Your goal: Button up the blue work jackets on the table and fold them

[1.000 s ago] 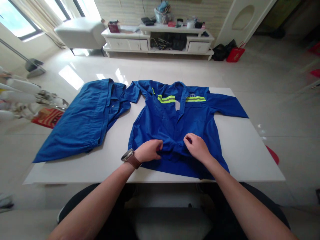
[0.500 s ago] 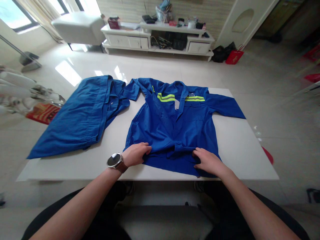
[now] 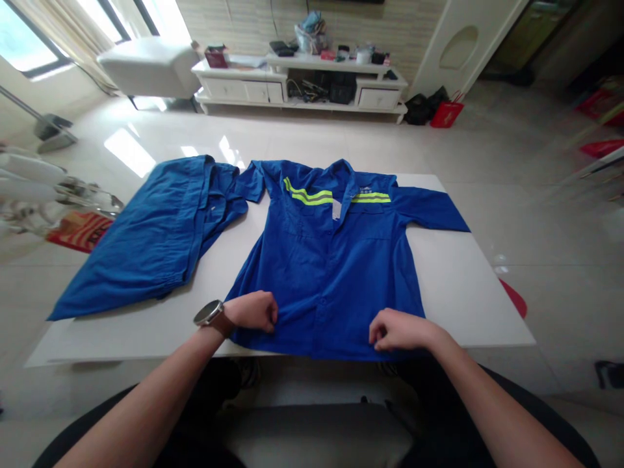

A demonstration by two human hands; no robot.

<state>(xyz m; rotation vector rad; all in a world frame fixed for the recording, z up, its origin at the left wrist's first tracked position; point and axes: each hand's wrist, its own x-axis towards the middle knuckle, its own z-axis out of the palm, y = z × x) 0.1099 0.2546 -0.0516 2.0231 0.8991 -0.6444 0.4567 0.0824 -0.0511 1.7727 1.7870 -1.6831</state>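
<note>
Because the blue jacket (image 3: pixel 361 260) lies face up on the white table (image 3: pixel 472 292), collar at the far side and hem along the near edge, I can read nearly its whole front from my distant seat. My left hand (image 3: pixel 252 312) is at the lower left of the jacket, fingers curled in; my right hand (image 3: pixel 400 330) is at the lower right, thumb and fingers bent close together. Whether either one pinches cloth, I cannot tell.

I judge the fabric soft and limp, light enough for two hands yet fairly sturdy, with little risk of tearing. It probably creases easily and sags between grips, so I would favour the hem near its two corners, taking cloth between thumb and fingers. The reflective stripe (image 3: pixel 371 197) may be a little stiffer than the rest. One sleeve reaches out flat to the right; the other is bent near a second blue garment (image 3: pixel 141 234), and I would keep those two from snagging.
</note>
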